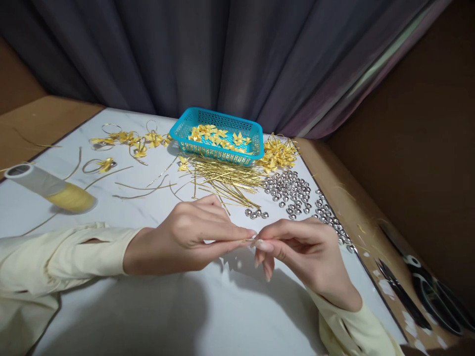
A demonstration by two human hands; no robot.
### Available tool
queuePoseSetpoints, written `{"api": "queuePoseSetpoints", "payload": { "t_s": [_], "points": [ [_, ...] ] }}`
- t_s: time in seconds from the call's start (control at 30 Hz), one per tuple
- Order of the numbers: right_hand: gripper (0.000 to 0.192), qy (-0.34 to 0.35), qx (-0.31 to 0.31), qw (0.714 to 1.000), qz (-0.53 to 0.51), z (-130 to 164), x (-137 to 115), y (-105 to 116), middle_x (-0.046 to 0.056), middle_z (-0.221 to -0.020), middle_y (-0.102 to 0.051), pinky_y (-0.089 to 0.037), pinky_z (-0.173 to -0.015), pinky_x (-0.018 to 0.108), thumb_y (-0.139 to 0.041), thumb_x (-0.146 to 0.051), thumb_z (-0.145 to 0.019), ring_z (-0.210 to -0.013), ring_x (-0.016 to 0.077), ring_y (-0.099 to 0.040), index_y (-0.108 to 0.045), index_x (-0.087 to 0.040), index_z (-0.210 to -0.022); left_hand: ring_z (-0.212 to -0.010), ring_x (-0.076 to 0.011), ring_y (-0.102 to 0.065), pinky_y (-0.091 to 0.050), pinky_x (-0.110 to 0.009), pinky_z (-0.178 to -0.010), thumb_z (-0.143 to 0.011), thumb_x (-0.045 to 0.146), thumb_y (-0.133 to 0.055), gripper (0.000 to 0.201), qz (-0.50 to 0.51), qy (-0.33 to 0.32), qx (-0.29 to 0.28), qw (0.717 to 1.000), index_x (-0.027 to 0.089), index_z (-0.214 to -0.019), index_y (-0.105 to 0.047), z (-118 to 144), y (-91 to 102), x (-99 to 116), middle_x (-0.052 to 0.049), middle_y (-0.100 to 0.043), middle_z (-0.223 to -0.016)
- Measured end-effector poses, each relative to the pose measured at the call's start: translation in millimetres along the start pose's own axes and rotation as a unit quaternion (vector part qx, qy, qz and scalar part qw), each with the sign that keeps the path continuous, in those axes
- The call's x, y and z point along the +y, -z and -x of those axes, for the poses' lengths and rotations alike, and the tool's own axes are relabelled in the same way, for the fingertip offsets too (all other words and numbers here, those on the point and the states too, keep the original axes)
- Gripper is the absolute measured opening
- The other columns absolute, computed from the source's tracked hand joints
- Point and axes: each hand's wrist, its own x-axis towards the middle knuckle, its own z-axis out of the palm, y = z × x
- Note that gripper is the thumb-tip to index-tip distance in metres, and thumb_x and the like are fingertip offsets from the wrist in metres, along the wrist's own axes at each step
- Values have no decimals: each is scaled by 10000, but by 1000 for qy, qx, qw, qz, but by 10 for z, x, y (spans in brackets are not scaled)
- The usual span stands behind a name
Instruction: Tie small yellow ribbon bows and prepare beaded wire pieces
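My left hand (200,232) and right hand (306,249) pinch a thin wire (248,241) | silver beads (289,188) beyond my right hand | technique: pinch lightly, keep both steady

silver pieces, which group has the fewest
The leftmost group, near the gold wires: just a few; the middle group and right group hold far more.

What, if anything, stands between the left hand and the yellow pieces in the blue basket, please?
Loose gold strips lie between the left hand and the blue basket, whose near wall stands before the yellow pieces. The basket's top is open, so a reach from above looks unobstructed.
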Motion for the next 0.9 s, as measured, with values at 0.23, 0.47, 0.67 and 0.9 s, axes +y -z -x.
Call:
{"api": "queuePoseSetpoints", "payload": {
  "t_s": [0.23, 0.47, 0.67, 0.9],
  "points": [
    [134, -45, 24, 997, -57, 5, 4, 19, 18, -530, -666, -474, -400, 200, -689, -194, -799, -370, 110, -598, -691, -139, -677, -681, -144, -681, -520, -202, -581, -806, 203, -677, 151, 174, 251, -25, 952, 219, -927, -767, -56, 44, 30, -18, -762, -793],
    [119, -16, 43, 996, -77, 5, 60, -2, 15, -522, -671, -469, -363, 190, -691, -172, -796, -352, 120, -604, -689, -138, -682, -1029, -211, -663, -523, -307, -926, -841, 240, -651, 179, 317, 375, -102, 865, 256, -996, -737, -120, 108, 15, -13, -721, -1043],
    [169, -9, 71, 997, -42, 13, 53, -64, 11, -495, -658, -453, -332, 191, -693, -219, -800, -318, 119, -583, -678, -136, -653, -1056, -211, -650, -512, -298, -936, -837, 262, -657, 175, 314, 397, -99, 857, 251, -995, -733, -117, 93, 20, -19, -716, -1061],
    [159, 10, 79, 996, -30, 22, 71, -110, 4, -496, -655, -453, -333, 184, -681, -197, -809, -312, 117, -585, -679, -140, -661, -964, -189, -687, -531, -289, -910, -846, 274, -649, 138, 298, 367, -94, 876, 256, -925, -762, -106, 100, 38, -16, -741, -1000]
  ]
}}
